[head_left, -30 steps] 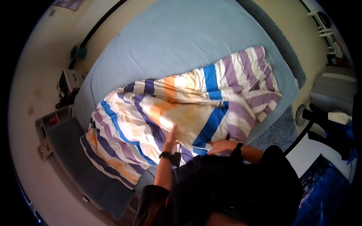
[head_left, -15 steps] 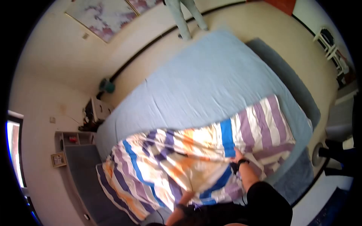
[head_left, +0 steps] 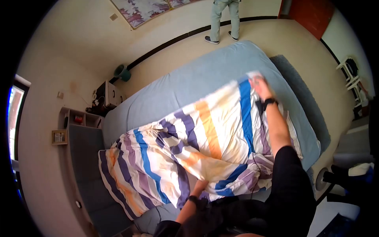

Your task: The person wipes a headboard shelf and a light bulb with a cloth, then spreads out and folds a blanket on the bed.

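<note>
A striped quilt [head_left: 211,130] in white, blue, purple and orange lies bunched over the near half of a bed with a light blue sheet [head_left: 197,85]. My right hand [head_left: 260,87] is stretched far across the bed, closed on the quilt's far edge, which is raised and blurred by motion. Close to my body, my left hand [head_left: 201,184] grips a fold of the quilt, with its fingers partly hidden in the cloth. Both wrists wear black bands.
A grey headboard [head_left: 87,158] with small shelves stands at the left. Beyond the bed are a white drawer cabinet [head_left: 114,94], a green bin [head_left: 122,73] and a standing person's legs [head_left: 225,19]. A grey rug [head_left: 302,94] and white chairs [head_left: 350,75] lie right.
My right hand has moved away from my body across the bed, drawing the quilt's edge outward and spreading its middle flatter. My left hand stays at the near fold. The view has shifted.
</note>
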`<state>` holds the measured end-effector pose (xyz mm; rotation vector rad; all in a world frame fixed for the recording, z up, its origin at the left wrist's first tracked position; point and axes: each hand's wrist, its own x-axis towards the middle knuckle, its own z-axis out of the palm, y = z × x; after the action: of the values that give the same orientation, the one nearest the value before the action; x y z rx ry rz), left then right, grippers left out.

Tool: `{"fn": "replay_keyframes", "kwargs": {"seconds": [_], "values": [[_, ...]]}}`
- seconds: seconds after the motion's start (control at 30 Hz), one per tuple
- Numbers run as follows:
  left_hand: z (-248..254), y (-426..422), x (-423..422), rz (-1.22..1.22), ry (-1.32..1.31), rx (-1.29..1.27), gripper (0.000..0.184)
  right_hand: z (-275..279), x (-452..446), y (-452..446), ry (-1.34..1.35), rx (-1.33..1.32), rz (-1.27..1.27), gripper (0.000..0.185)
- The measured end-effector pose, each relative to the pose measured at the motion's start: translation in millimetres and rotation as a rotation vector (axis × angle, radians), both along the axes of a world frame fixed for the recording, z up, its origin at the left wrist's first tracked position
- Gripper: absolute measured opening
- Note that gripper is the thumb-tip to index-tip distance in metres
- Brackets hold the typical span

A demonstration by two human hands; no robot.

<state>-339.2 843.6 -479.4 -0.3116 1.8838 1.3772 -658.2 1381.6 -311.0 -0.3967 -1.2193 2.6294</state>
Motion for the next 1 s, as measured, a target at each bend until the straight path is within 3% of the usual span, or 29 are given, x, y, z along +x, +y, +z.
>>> {"fn": "replay_keyframes", "kwargs": {"seconds": [0.03, 0.07, 0.1, 0.2, 0.23, 0.27, 0.33, 0.37, 0.4, 0.47, 0.5, 0.6, 0.63, 0.67, 0.73, 0.77, 0.8, 0.83, 0.87, 0.9, 0.93, 0.97, 1.0], "values": [[30.9, 8.0, -4.4, 0.097, -0.052, 0.144, 0.048, 67.8, -11.9, -20.1, -0.046, 0.038, -0.040, 0.051], [75.2, 21.7, -23.4, 0.191, -0.104, 0.287, 0.047, 86.0, -24.8, -23.3, 0.031, 0.029, -0.009, 0.054], [85.4, 22.3, -33.4, 0.156, -0.140, 0.320, 0.044, 105.2, -24.8, -37.6, -0.018, 0.059, -0.019, 0.049], [110.1, 19.8, -45.6, 0.093, -0.233, 0.447, 0.036, 115.9, 49.2, -113.8, -0.053, 0.655, 0.240, 0.044], [106.8, 20.9, -51.9, 0.035, -0.256, 0.372, 0.036, 109.6, 92.7, -138.6, -0.073, 0.661, 0.379, 0.050], [94.4, 22.6, -56.8, -0.022, -0.275, 0.300, 0.035, 94.6, 139.1, -170.0, -0.137, 0.751, 0.418, 0.057], [66.9, 18.6, -53.5, 0.014, -0.306, 0.379, 0.033, 14.3, 237.7, -196.1, -0.571, 1.332, 0.528, 0.080], [63.8, 14.7, -50.1, 0.026, -0.309, 0.475, 0.030, 18.1, 303.8, -220.8, -0.721, 1.306, 0.405, 0.090], [80.9, 13.3, -48.4, 0.060, -0.312, 0.492, 0.021, -22.9, 368.6, -239.1, -0.889, 1.418, 0.290, 0.085], [89.2, -9.3, -46.8, -0.060, -0.398, 0.454, 0.024, -105.7, 497.0, -274.0, -1.257, 1.544, 0.054, 0.078], [90.3, -18.7, -46.4, -0.147, -0.472, 0.418, 0.027, -105.0, 515.7, -293.0, -1.283, 1.518, 0.032, 0.078], [81.7, -47.0, -34.1, -0.347, -0.636, 0.312, 0.032, -72.0, 555.8, -346.8, -1.340, 0.248, -0.130, 0.054], [84.4, -53.6, -37.3, -0.874, -0.316, 0.296, 0.032, -66.7, 563.6, -358.5, -1.272, -0.161, -0.180, 0.046], [87.7, -60.4, -40.3, -1.283, 0.123, 0.273, 0.032, -77.3, 570.5, -358.3, -1.276, -0.182, -0.197, 0.046], [96.2, -59.3, -37.2, -0.431, -0.809, 0.067, 0.033, -97.9, 575.4, -341.1, -0.840, -0.332, -0.256, 0.041], [97.9, -61.6, -38.1, -0.398, -0.842, 0.154, 0.036, -104.1, 571.9, -322.3, -1.032, -0.188, -0.252, 0.037], [95.4, -56.7, -44.1, -0.404, -0.835, 0.147, 0.036, -70.8, 545.6, -307.2, -1.054, -0.134, -0.316, 0.032], [92.5, -45.2, -51.0, -0.374, -0.844, 0.214, 0.037, -89.2, 540.1, -275.2, -0.856, -0.128, -0.343, 0.042], [88.4, -31.6, -55.6, -0.339, -0.855, 0.285, 0.038, -83.8, 522.7, -243.1, -0.713, 0.029, -0.381, 0.038], [92.9, -20.8, -67.8, -0.380, -0.713, 0.520, 0.039, -62.9, 486.0, -215.1, -0.538, 0.112, -0.477, 0.030], [116.5, 14.5, -87.0, -0.379, -0.637, 0.521, 0.041, -58.8, 433.1, -178.6, -0.605, 0.352, -0.685, 0.023], [119.4, 44.3, -113.1, -0.476, -0.421, 0.525, 0.039, -41.5, 385.2, -137.0, -0.565, 0.384, -0.707, 0.022], [109.4, 67.6, -145.2, -0.726, 0.061, 0.412, 0.037, -16.1, 337.9, -101.0, -0.531, 0.411, -0.726, 0.022]]}}
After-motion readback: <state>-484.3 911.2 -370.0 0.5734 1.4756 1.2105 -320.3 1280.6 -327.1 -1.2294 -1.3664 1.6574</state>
